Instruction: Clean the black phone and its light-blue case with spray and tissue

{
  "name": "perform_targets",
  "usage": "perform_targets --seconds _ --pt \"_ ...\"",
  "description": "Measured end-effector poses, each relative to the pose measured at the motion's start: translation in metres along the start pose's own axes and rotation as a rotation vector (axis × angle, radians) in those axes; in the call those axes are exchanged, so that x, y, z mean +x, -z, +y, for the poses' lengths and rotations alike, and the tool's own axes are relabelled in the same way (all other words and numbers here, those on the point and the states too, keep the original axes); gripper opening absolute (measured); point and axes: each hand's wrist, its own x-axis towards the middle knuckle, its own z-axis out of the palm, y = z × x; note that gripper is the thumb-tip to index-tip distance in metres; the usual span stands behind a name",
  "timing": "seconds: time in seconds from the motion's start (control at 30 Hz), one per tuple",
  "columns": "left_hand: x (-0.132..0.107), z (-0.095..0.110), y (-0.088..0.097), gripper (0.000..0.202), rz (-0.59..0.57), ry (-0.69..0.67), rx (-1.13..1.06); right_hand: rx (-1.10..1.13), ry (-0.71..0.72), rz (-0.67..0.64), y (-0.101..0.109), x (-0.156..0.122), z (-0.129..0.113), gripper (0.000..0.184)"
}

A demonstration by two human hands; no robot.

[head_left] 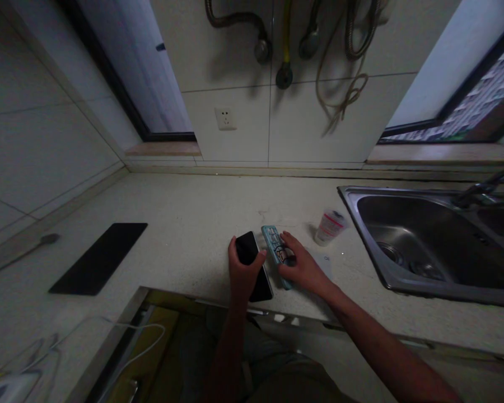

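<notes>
My left hand [242, 274] is wrapped round a black phone [254, 263], screen up, just above the near edge of the pale counter [185, 224]. My right hand [302, 266] grips a teal phone case [277, 252] with a cartoon print, held right beside the phone. Phone and case are close together but apart.
A small white cup with a pink label [330, 226] stands right of the case. A steel sink [428, 240] with a tap [483, 190] fills the right. A black flat slab [101, 257] lies at the left. White cables [121, 336] hang at the lower left. Hoses [344, 50] hang on the wall.
</notes>
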Motion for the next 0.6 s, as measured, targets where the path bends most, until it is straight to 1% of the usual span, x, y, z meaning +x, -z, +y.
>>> perform_targets --seconds 0.07,0.13,0.2,0.27,0.3,0.37,0.47,0.6 --pt "-0.002 0.004 -0.008 0.086 -0.027 0.024 -0.066 0.385 -0.094 -0.051 0.003 0.002 -0.005 0.07" --pt "-0.003 0.007 -0.017 0.084 -0.061 0.057 -0.13 0.722 -0.167 -0.118 -0.001 0.001 -0.014 0.055" --pt "-0.005 0.01 -0.025 0.081 -0.073 0.075 -0.157 0.932 -0.229 -0.127 -0.009 -0.003 -0.023 0.041" --pt "-0.006 0.011 -0.032 0.08 -0.065 0.076 -0.134 1.036 -0.333 -0.091 -0.021 -0.009 -0.028 0.034" --pt "-0.006 0.011 -0.035 0.081 -0.061 0.074 -0.115 1.059 -0.375 -0.049 -0.027 -0.012 -0.028 0.034" --pt "-0.005 0.011 -0.038 0.083 -0.066 0.077 -0.08 1.057 -0.406 0.038 -0.036 -0.017 -0.025 0.038" --pt "-0.005 0.012 -0.039 0.086 -0.079 0.094 -0.043 0.958 -0.345 0.121 -0.039 -0.019 -0.015 0.046" --pt "-0.007 0.015 -0.039 0.085 -0.071 0.1 -0.02 0.749 -0.239 0.184 -0.034 -0.017 0.0 0.049"
